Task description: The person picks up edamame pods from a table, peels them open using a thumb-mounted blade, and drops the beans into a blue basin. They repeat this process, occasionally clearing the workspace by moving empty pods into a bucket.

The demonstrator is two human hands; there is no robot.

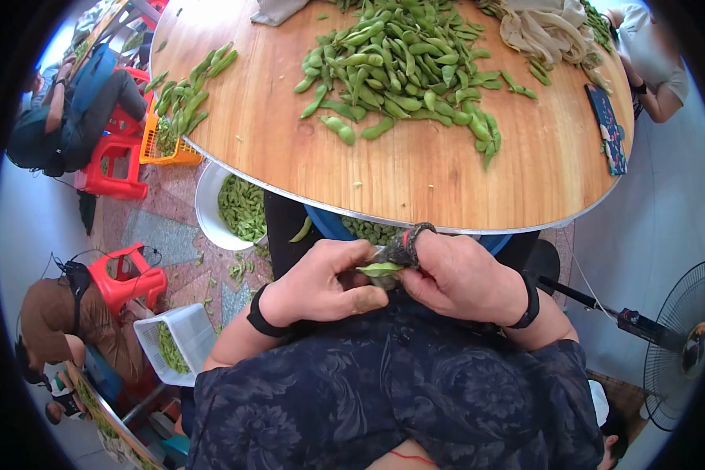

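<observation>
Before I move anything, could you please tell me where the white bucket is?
In the head view, the white bucket stands on the floor left of centre, by the edge of the table, between the orange basket and the left hand.

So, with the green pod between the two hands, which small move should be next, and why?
Probably the right hand should squeeze the green pod while the left hand steadies it: both hands' fingers are at the pod, and the blue basin, partly hidden beyond them, holds what look like shelled beans.
</observation>
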